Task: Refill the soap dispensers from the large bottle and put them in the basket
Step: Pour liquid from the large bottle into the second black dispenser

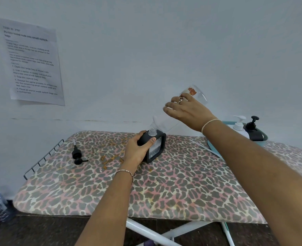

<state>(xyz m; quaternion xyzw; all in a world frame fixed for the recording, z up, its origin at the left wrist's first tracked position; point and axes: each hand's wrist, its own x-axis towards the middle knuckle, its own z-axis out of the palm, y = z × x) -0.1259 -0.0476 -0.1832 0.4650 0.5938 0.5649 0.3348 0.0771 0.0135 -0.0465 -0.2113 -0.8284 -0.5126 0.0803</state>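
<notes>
Left hand (137,151) low, grip on dispenser (157,146); right hand (187,110) raised, grip on bottle (191,91).

I read makeshift home recording corner: leopard-print ironing board (164,192) as bench, printed task sheet (33,63) taped on bare pale wall (164,41), dark floor (40,231).

A dark grey square soap dispenser (153,146) with a clear front window stands upright on the leopard-print ironing board (164,192), its clear threaded neck open. Its black pump head (77,154) lies on its side well to the left. A large clear plastic bottle (192,92) with an orange label is held tilted steeply, mouth down at that neck. At the far right, a teal round basket (265,137) holds two upright dispensers side by side: one white (239,126), one black (253,130).
</notes>
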